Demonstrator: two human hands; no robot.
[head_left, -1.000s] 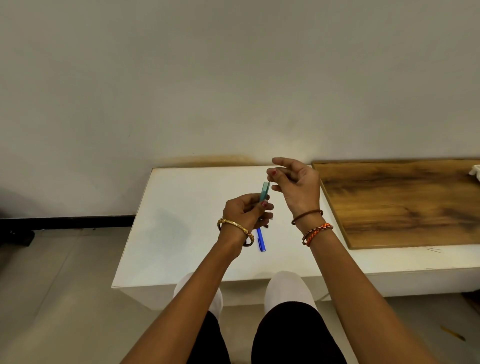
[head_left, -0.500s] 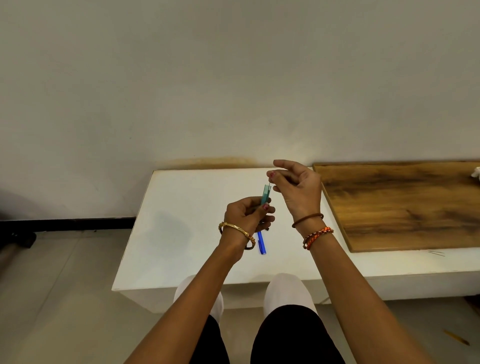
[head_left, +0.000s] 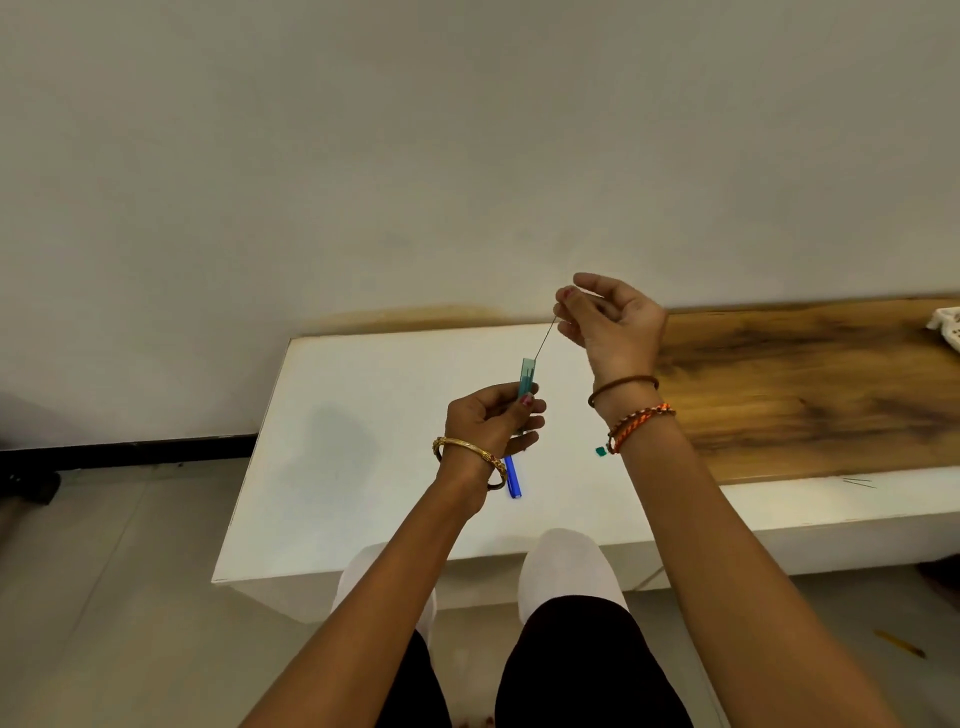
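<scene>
My left hand grips a slim teal transparent case upright above the white table. A few thin leads stand inside the case. My right hand is raised above and to the right of it. Its thumb and fingertips pinch a thin grey lead that slants down to the case's open top. A blue pen-like barrel lies on the table just below my left wrist. A small teal cap lies on the table by my right wrist.
A wooden board covers the table's right part, with two thin leads lying near its front edge. A white object shows at the far right edge. A yellow pencil lies on the floor. My knees sit under the table's front edge.
My right hand has risen up and to the right, drawing the thin lead out of the teal case. My left hand holds the case almost still.
</scene>
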